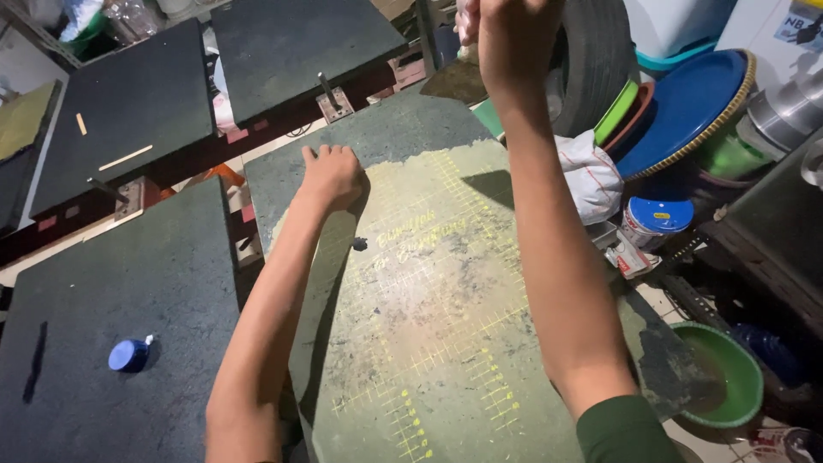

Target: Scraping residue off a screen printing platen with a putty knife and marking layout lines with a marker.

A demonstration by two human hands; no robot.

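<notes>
— What containers do we see around the board (429, 326)?

— Right of the board, a green basin (729, 377) on the floor; we cannot tell what is in it. Beyond it, a tin (656, 221) with a blue lid, shut. Left of the board, a small blue bottle (129, 354) lies on its side on the dark desk (129, 283).

— And our hands?

— Our left hand (330, 176) lies palm down on the board's far left edge, fingers spread, gripping nothing. Our right hand (513, 34) is raised beyond the board's far end, seemingly closed; what it holds is cut off.

— Room to move?

— The board's middle lies bare between our arms. A narrow gap parts its left edge from the desk.
</notes>
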